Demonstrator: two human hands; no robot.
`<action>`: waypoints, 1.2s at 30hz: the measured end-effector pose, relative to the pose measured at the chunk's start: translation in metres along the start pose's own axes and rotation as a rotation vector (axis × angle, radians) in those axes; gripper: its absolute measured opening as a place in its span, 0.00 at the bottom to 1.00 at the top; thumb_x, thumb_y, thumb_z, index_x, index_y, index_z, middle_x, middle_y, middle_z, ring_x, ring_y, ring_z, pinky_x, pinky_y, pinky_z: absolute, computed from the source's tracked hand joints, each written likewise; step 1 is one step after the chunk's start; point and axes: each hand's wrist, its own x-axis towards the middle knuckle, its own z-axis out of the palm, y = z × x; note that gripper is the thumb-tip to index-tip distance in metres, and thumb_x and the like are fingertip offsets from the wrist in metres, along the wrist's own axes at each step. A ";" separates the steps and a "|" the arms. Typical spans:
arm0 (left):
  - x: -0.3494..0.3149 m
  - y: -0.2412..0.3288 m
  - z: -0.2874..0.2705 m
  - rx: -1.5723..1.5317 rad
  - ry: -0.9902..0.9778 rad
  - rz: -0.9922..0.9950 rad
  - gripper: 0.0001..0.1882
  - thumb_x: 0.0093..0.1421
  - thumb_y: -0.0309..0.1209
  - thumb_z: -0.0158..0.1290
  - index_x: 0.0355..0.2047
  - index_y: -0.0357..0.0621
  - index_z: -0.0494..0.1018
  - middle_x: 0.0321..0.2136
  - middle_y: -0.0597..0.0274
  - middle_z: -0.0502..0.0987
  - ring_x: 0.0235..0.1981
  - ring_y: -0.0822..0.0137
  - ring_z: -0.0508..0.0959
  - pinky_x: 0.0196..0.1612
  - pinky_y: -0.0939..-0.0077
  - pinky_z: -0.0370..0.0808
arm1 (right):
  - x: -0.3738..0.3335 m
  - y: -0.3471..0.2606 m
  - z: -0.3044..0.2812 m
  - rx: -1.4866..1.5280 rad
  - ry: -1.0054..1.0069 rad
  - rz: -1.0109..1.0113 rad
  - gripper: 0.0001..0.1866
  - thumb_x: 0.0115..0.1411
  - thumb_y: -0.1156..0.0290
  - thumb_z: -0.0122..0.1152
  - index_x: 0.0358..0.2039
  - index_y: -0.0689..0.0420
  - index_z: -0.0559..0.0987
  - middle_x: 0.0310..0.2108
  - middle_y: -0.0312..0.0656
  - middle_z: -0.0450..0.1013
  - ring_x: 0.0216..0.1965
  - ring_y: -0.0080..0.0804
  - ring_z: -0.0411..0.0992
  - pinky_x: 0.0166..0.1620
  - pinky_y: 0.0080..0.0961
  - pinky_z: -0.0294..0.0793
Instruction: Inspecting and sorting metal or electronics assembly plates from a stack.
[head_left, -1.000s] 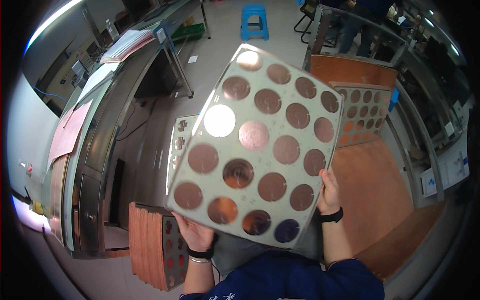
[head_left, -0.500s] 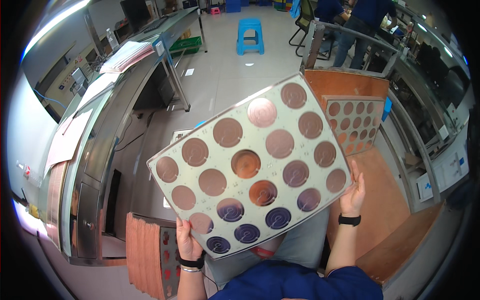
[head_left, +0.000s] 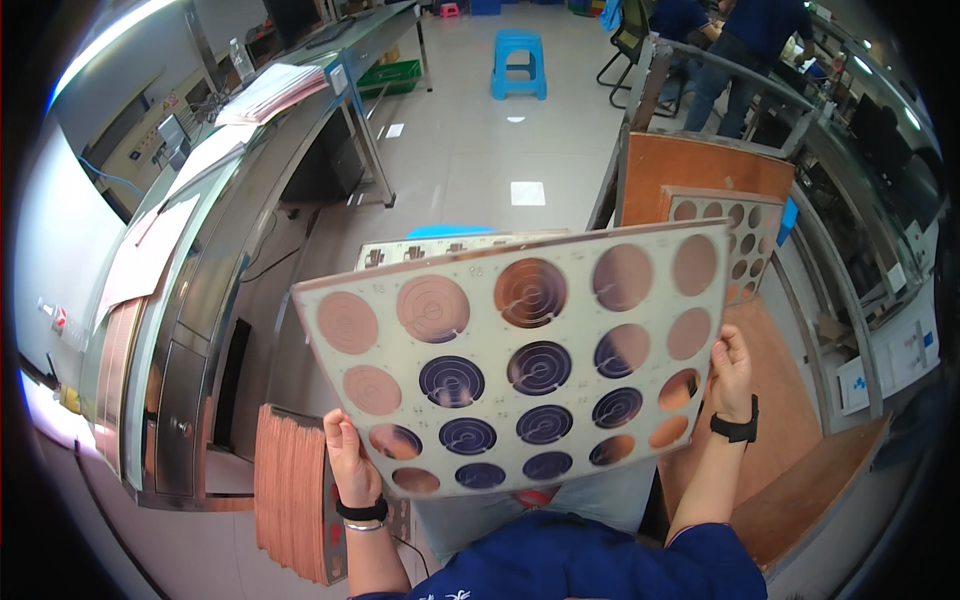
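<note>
A large pale circuit board panel with rows of round copper coil patterns is held up in front of my lap. My left hand grips its lower left edge, with the thumb and fingertips showing at the border. At the right edge, my right hand is closed on the panel, thumb on the near side. The parts of my fingers behind the panel are hidden. Past the top edge shows another pale panel with dark square marks, mostly covered by the held one, and a strip of something blue behind it.
At lower left stands a thick stack of copper-edged panels. On my right, a wooden-lined cart with metal rails holds more round-patterned panels. A long metal desk with papers runs along the left. Farther off are a blue stool and people.
The panel has turned from a steep slant to nearly level, its right top corner coming down. My right hand moved right and my left hand slightly left. The panel behind shows more now.
</note>
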 end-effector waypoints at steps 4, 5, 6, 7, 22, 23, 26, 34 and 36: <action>0.010 0.007 0.011 0.049 -0.130 0.244 0.06 0.61 0.29 0.49 0.36 0.45 0.64 0.38 0.60 0.72 0.44 0.68 0.72 0.48 0.73 0.72 | 0.009 -0.002 -0.002 0.128 0.031 -0.170 0.07 0.61 0.70 0.52 0.39 0.55 0.69 0.38 0.38 0.71 0.42 0.28 0.70 0.49 0.26 0.69; 0.015 0.005 0.016 0.109 -0.190 0.384 0.05 0.60 0.27 0.49 0.35 0.45 0.64 0.40 0.56 0.71 0.46 0.65 0.72 0.50 0.70 0.72 | 0.012 0.002 -0.002 0.219 0.057 -0.288 0.08 0.60 0.70 0.53 0.39 0.55 0.69 0.39 0.40 0.70 0.43 0.32 0.70 0.49 0.29 0.68; 0.023 -0.003 0.022 0.170 -0.265 0.575 0.04 0.59 0.24 0.49 0.35 0.44 0.66 0.47 0.48 0.68 0.52 0.58 0.69 0.55 0.65 0.69 | 0.019 0.020 0.000 0.387 0.041 -0.509 0.09 0.58 0.71 0.54 0.40 0.54 0.70 0.43 0.43 0.69 0.48 0.39 0.67 0.53 0.37 0.65; 0.043 -0.006 0.004 -0.026 -0.563 0.493 0.05 0.58 0.20 0.48 0.35 0.42 0.66 0.52 0.46 0.64 0.56 0.58 0.66 0.58 0.60 0.67 | 0.020 0.028 -0.004 0.555 0.005 -0.413 0.10 0.59 0.71 0.54 0.41 0.54 0.70 0.44 0.43 0.68 0.48 0.39 0.67 0.54 0.37 0.65; -0.003 -0.026 0.029 -0.406 -0.228 -0.295 0.23 0.63 0.23 0.42 0.58 0.37 0.56 0.53 0.53 0.66 0.48 0.66 0.73 0.49 0.73 0.75 | -0.055 0.055 0.019 0.719 0.048 0.238 0.15 0.61 0.64 0.47 0.46 0.56 0.67 0.50 0.43 0.64 0.52 0.39 0.64 0.57 0.40 0.61; -0.002 -0.027 0.028 -0.446 -0.258 -0.302 0.22 0.63 0.23 0.41 0.58 0.36 0.56 0.54 0.52 0.66 0.50 0.65 0.71 0.51 0.72 0.73 | -0.053 0.054 0.019 0.709 0.048 0.238 0.16 0.61 0.63 0.47 0.47 0.56 0.67 0.50 0.43 0.64 0.52 0.39 0.64 0.57 0.40 0.61; -0.004 -0.025 0.024 -0.384 -0.186 -0.305 0.21 0.64 0.26 0.39 0.58 0.35 0.56 0.54 0.52 0.65 0.53 0.64 0.68 0.55 0.70 0.69 | -0.048 0.055 0.020 0.697 0.050 0.259 0.17 0.62 0.62 0.45 0.48 0.56 0.66 0.51 0.43 0.63 0.53 0.39 0.63 0.57 0.40 0.60; -0.010 -0.030 0.025 -0.345 -0.121 -0.305 0.24 0.64 0.26 0.41 0.60 0.40 0.52 0.55 0.52 0.63 0.54 0.62 0.68 0.55 0.65 0.69 | -0.041 0.055 0.022 0.761 0.029 0.298 0.21 0.63 0.58 0.41 0.51 0.57 0.65 0.54 0.43 0.60 0.55 0.40 0.61 0.59 0.42 0.58; -0.011 -0.035 0.030 -0.310 -0.129 -0.297 0.24 0.64 0.26 0.39 0.60 0.41 0.51 0.56 0.53 0.61 0.54 0.62 0.67 0.56 0.64 0.68 | -0.039 0.055 0.019 0.813 0.015 0.301 0.22 0.63 0.57 0.41 0.51 0.57 0.65 0.55 0.43 0.60 0.56 0.40 0.61 0.59 0.42 0.58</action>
